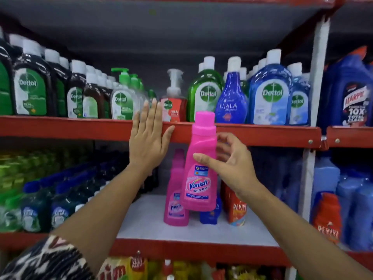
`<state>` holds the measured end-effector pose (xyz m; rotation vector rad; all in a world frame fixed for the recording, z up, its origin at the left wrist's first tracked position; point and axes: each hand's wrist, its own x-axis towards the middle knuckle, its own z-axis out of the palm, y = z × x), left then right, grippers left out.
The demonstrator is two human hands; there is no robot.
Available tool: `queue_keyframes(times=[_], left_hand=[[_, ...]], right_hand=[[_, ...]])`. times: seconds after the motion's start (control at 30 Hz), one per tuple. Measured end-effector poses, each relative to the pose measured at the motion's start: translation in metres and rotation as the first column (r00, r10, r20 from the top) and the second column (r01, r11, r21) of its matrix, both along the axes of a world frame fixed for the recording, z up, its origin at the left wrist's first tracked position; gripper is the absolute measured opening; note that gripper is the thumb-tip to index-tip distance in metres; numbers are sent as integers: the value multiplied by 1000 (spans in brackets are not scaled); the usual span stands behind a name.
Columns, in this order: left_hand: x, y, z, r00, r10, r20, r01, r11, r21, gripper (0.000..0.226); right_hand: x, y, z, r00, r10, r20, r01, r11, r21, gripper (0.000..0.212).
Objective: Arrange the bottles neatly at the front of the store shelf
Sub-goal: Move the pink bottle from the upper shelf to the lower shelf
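Note:
My right hand [228, 164] grips a pink Vanish bottle [200, 168] by its side and holds it upright in the air, above the white shelf board [201, 235] of the middle shelf. A second pink Vanish bottle [176, 197] stands on that board just behind and left of it. A blue bottle [211, 215] and an orange Revive bottle [237, 211] stand behind, partly hidden. My left hand [148, 136] lies flat with fingers spread against the red front rail [262, 134] of the upper shelf.
Dettol bottles [30, 85] and a blue Ujala bottle [232, 98] fill the upper shelf. Green and blue bottles [40, 203] crowd the middle shelf's left side. Blue and orange bottles [339, 203] stand in the bay to the right, beyond a white post [308, 178].

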<state>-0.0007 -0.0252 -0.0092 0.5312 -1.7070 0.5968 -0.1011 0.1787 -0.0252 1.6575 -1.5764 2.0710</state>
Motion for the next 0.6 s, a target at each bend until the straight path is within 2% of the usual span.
queue_keyframes(times=[0.27,0.6], left_hand=[[-3,-5,-1,998,9,-60,-14,997,-72,65],[-8,-10,-2,991,11,-131,-29,990,-136,64]], right_hand=[[-5,-33,-66,997,-12,76,3,993,119,52],[-10,-73,-105,989,-43,139,12,976,218,55]])
